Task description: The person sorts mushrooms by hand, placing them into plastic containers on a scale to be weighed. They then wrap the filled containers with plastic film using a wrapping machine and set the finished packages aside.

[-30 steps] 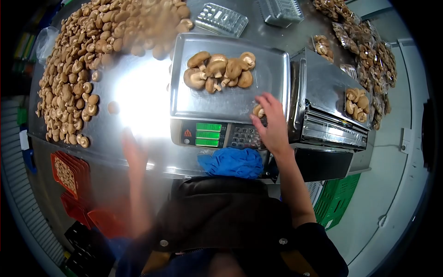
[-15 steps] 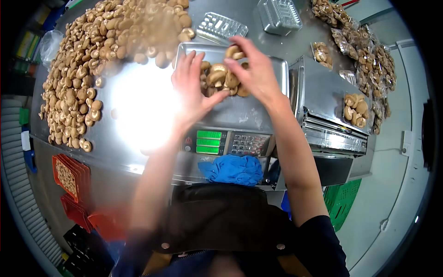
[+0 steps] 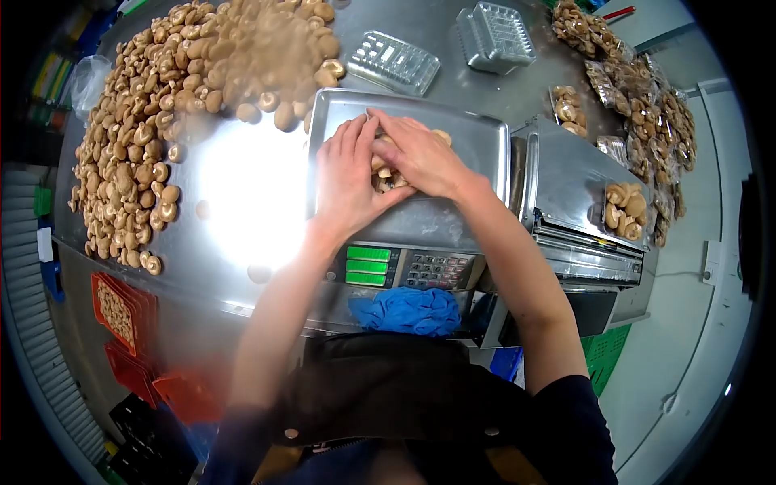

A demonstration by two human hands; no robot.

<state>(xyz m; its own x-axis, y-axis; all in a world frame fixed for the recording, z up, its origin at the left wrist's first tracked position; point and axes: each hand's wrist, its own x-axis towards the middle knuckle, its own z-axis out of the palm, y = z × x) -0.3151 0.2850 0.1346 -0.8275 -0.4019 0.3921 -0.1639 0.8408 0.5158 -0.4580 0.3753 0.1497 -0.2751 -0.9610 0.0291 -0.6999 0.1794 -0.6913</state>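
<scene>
Beyond the illegible green display [image 3: 368, 267], both hands [image 3: 346, 174] [image 3: 424, 164] cup mushrooms [image 3: 385, 173].

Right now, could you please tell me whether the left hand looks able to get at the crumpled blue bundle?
Probably yes: nothing covers the blue bundle, and the way to it looks free, though the left hand would first need to leave the mushrooms on the tray.

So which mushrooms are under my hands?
The small pile on the metal tray, partly covered by your left hand and right hand; the large heap and packs lie apart.
</scene>
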